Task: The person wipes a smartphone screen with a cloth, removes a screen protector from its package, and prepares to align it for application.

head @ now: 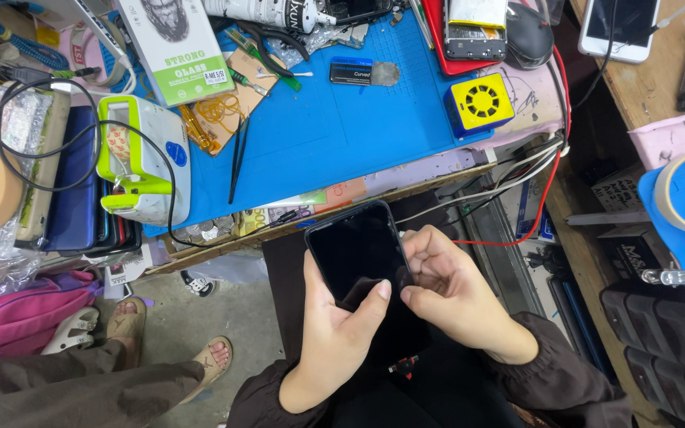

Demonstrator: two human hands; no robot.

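Black glass-fronted slab phone (356, 252) is sitting low over the lap, just below the counter (438, 170) edge. Left hand (333, 333) is gripping its lower body, thumb across the screen, steadying it. Right hand (445, 289) is curling, fingers narrowed, against the right edge. Blue rubber work mat (342, 127) is lying beyond, near a yellow square fan (480, 103).

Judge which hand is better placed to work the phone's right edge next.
Probably the right hand: its fingertips already sit at the right edge of the phone. The left hand cradles the phone from below, thumb on the screen, so it seems busy holding.
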